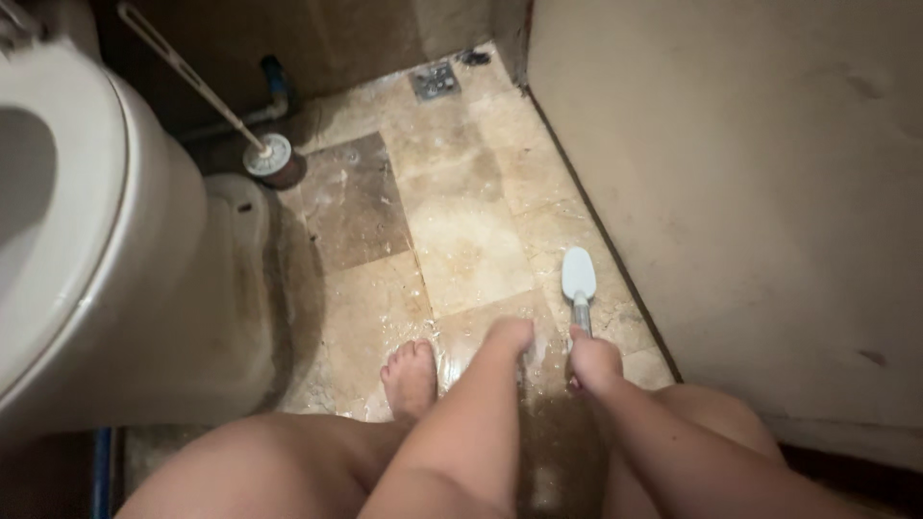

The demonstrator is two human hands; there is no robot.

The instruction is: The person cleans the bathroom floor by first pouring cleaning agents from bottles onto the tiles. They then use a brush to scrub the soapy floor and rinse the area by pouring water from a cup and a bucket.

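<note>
My right hand (594,361) is shut on the grey handle of a scrub brush (578,277). Its pale blue-white head lies on the wet beige floor tiles (461,240), close to the wall on the right. My left hand (510,336) reaches down to the wet tiles just left of the brush handle. Its fingers point away from me and are hidden, so I cannot tell whether they are curled. My bare foot (411,377) stands on the tiles to the left of that hand, and my knees fill the bottom of the view.
A white toilet (115,259) fills the left side. A toilet brush (267,156) with a long white handle stands in its holder behind it, next to a pipe. A square floor drain (435,80) sits in the far corner. A cream wall (750,192) bounds the right.
</note>
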